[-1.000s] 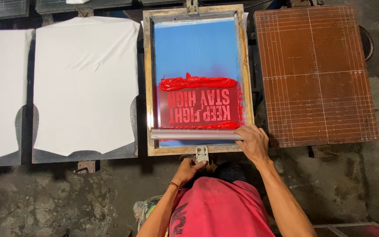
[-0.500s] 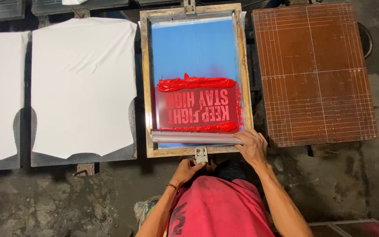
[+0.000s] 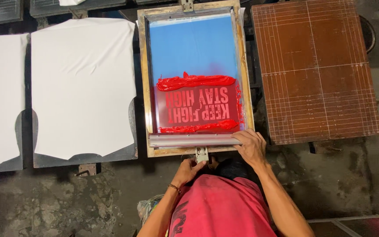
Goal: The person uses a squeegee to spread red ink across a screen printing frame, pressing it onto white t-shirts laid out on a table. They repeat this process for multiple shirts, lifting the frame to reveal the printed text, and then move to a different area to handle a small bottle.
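Head view: wooden printing screen (image 3: 246, 79) lies flat, red ink (image 3: 196, 81) at twelve o'clock. Right hand (image 3: 251, 147) grips the metal squeegee (image 3: 189, 140) at six o'clock; left hand (image 3: 188, 169) pinches the frame clamp (image 3: 202, 154) — keep pressure even.

1. left hand (image 3: 188, 169) is low, near the torso, fingers curled shut in a grip, knuckles up.
2. left wrist wears a thin band; the forearm runs down and left, elbow bent.
3. right hand (image 3: 251, 147) reaches further forward, palm down, fingers bent and clasping.
4. right forearm slants down and right.
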